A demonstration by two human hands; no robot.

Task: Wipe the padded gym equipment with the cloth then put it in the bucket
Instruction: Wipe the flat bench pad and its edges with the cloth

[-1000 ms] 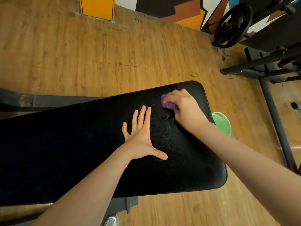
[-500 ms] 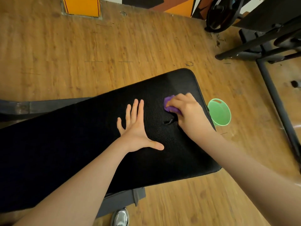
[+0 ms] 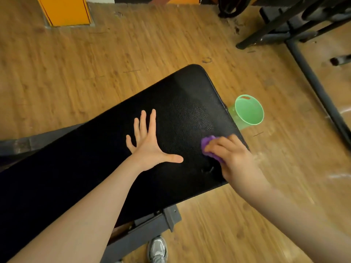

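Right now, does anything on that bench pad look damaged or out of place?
Yes: a small tear or scuff marks the black pad, just below the purple cloth under the right hand.

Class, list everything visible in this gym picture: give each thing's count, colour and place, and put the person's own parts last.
padded bench: 1, black, centre, on a grey frame
cloth: 1, purple, on the bench's right end
bucket: 1, green, on the floor beside the bench's right end
floor: 1, wood brown, all round
equipment frame: 1, black, upper right
panel: 1, orange, upper left
shoe: 1, grey, bottom edge
left hand: 1, flat on the bench
right hand: 1, gripping the cloth
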